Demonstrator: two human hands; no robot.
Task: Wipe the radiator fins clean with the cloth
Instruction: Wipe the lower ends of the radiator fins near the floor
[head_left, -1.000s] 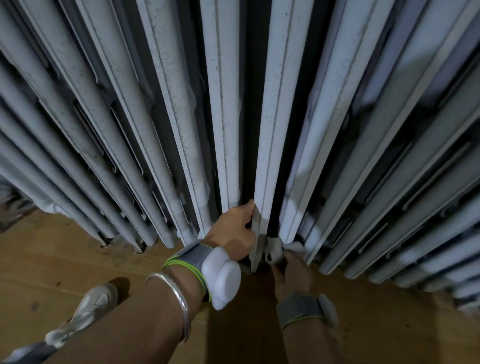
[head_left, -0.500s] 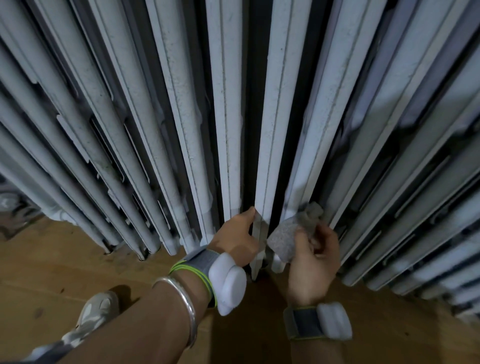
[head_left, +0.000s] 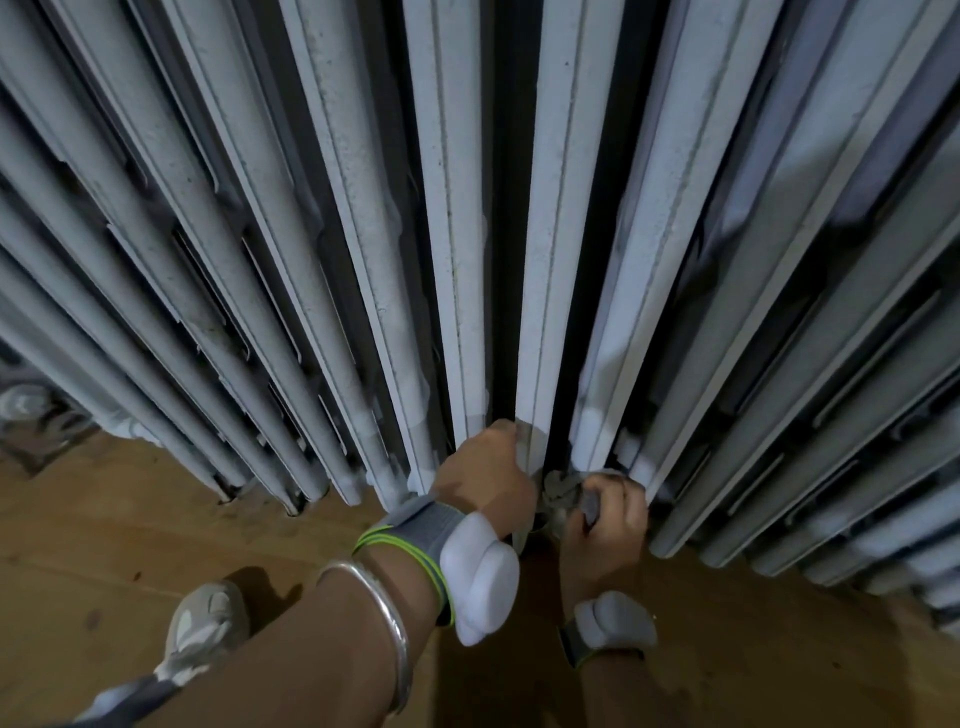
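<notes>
While fins (head_left: 550, 260) run upright, right hand (head_left: 608, 525) grips seemingly bunched cloth (head_left: 563, 488).

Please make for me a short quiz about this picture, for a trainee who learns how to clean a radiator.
1. Where along the radiator fins does the right hand hold the cloth? A) bottom B) middle C) top
2. True or false: the left hand grips one fin.
3. Fill in: the silver bracelet is on the ___ forearm.
Key: 1 A; 2 true; 3 left.
</notes>
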